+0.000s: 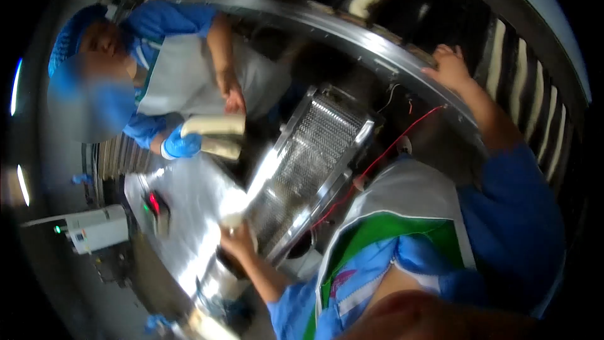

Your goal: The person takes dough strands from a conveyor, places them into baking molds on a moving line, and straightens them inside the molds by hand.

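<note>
My left hand (238, 240) is beside the metal table, at the lower end of the perforated metal tray (308, 151). Its fingers curl around something pale, too blurred to name. A round metal vessel (220, 277) is just below that hand. My right hand (450, 68) rests at the curved metal rail (358, 34), fingers spread, beside a dark surface bearing long pale strips (519, 82). Nothing shows in its grasp.
A co-worker in a blue cap and grey apron (189, 72) stands at the upper left, one gloved hand at pale blocks (217, 126). A small device with a red display (156, 204) sits on the metal table (189, 201). A red cord (390, 148) runs beside the tray.
</note>
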A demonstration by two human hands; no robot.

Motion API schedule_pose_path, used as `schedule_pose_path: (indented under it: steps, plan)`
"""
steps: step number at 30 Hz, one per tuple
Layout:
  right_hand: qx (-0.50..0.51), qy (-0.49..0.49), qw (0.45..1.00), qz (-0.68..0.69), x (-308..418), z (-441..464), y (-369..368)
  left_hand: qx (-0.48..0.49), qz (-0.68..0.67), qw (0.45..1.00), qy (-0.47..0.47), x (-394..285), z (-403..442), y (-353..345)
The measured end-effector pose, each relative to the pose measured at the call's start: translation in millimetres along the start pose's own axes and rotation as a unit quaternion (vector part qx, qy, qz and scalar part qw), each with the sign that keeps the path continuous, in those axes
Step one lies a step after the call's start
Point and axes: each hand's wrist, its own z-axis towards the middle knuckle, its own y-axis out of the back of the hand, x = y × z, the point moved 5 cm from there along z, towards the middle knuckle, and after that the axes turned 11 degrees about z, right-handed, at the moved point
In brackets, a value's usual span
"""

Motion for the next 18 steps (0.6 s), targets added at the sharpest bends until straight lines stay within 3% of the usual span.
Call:
schedule_pose_path:
  steps: [1,2,4,6,8,10,12,14,16,17,18]
  plan:
    - [0.005,0.003,1.000,0.008,5.4,0.6,3.8,-0.050,-0.058,0.996,-0.054,-3.2,8.5,15.0]
    - [0.015,0.019,1.000,0.018,12.7,4.8,5.7,-0.133,-0.006,0.988,-0.079,-43.9,-1.7,42.7]
    - [0.004,0.052,0.998,0.024,18.8,10.0,5.6,-0.095,-0.208,0.969,-0.093,-94.3,4.3,72.4]
    - [0.000,0.063,0.997,0.043,23.9,13.4,5.9,-0.163,-0.297,0.939,-0.064,-177.9,2.9,75.4]
    - [0.041,0.062,0.996,0.044,22.6,17.7,8.1,-0.143,-0.337,0.928,-0.063,-232.7,3.5,73.4]
    - [0.019,0.092,0.994,0.051,29.8,10.9,13.6,-0.050,-0.591,0.791,-0.152,-292.7,-5.5,52.0]
    - [-0.003,0.109,0.994,0.023,20.7,16.2,-2.5,-0.012,-0.594,0.782,-0.187,-360.7,-2.5,10.0]
    - [0.039,0.100,0.991,0.076,17.1,16.9,0.4,0.015,-0.565,0.799,-0.206,-426.0,-4.8,-48.5]
    - [0.051,0.108,0.990,0.069,15.4,14.6,2.5,0.005,-0.382,0.877,-0.291,-475.2,-11.0,-108.1]
    - [0.019,0.132,0.985,0.112,14.4,11.2,6.7,0.054,-0.320,0.895,-0.305,-494.2,-11.4,-147.1]
    - [0.007,0.139,0.981,0.135,11.8,8.9,7.9,0.045,-0.275,0.873,-0.401,-498.0,2.4,-206.2]
